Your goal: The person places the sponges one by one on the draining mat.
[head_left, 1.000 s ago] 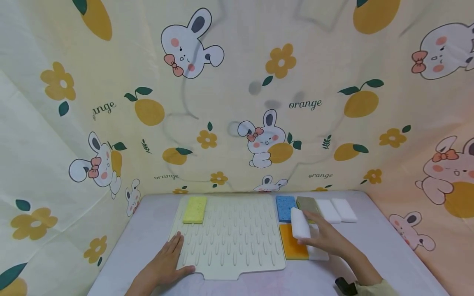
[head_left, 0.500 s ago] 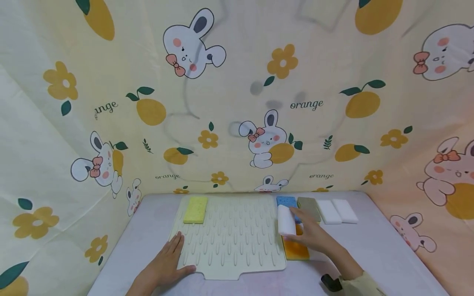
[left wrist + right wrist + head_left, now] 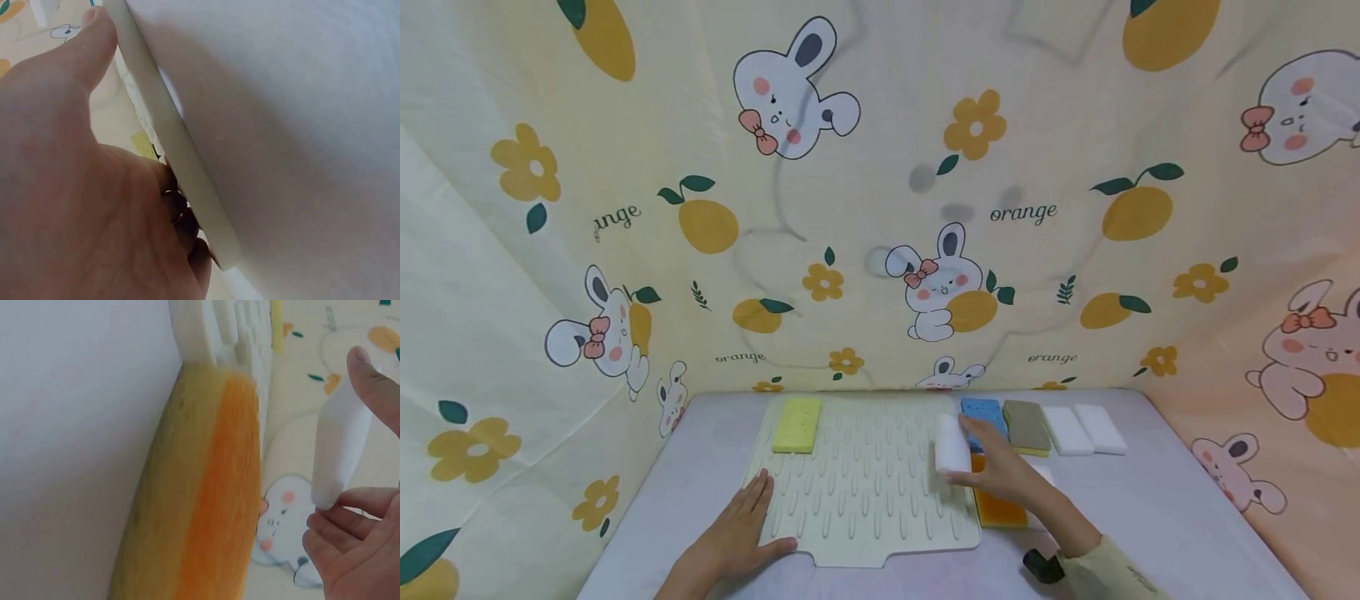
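My right hand pinches a white sponge block between thumb and fingers, above the right part of a cream ribbed drying mat. In the right wrist view the white block is held up off the surface. My left hand rests on the mat's lower left edge with fingers extended. In the left wrist view, the left hand lies along the mat's side; its fingertips are partly hidden. A yellow sponge lies on the mat's upper left.
Right of the mat lie a blue sponge, an olive-grey scouring sponge, two white blocks and an orange sponge. Another white piece is partly hidden behind the right arm. A patterned curtain stands behind the table.
My right hand has carried the white sponge block leftward, from above the orange sponge to over the mat. The left hand stays in place.
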Demonstrator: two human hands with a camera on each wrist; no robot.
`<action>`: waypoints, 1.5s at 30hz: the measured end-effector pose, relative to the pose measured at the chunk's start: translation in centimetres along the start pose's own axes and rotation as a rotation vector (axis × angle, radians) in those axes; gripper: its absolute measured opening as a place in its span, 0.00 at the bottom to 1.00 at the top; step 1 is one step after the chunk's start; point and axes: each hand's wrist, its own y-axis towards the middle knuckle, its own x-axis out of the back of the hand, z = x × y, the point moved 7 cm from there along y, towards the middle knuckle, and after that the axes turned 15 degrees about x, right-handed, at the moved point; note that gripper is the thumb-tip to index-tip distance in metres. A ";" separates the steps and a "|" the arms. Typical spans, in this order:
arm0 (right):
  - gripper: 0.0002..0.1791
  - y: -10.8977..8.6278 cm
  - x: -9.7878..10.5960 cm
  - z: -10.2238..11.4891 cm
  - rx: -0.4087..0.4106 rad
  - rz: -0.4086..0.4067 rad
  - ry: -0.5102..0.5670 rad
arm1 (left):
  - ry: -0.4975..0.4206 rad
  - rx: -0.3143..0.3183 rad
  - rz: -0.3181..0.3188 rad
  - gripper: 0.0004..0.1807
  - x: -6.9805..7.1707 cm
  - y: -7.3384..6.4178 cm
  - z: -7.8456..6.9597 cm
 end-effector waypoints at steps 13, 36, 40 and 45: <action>0.65 2.5 -2.5 2.0 0.071 -0.001 -0.004 | -0.026 -0.029 -0.011 0.65 0.4 -0.4 -0.5; 0.64 7.0 -6.3 4.4 0.075 0.026 0.078 | 0.011 -0.010 -0.020 0.66 0.0 0.0 0.0; 0.64 7.8 -7.2 4.4 0.063 0.036 0.075 | 0.003 -0.007 -0.019 0.66 0.1 0.0 0.0; 0.65 8.9 -8.1 4.4 0.054 0.052 0.068 | 0.015 0.008 -0.010 0.66 -0.1 0.1 0.1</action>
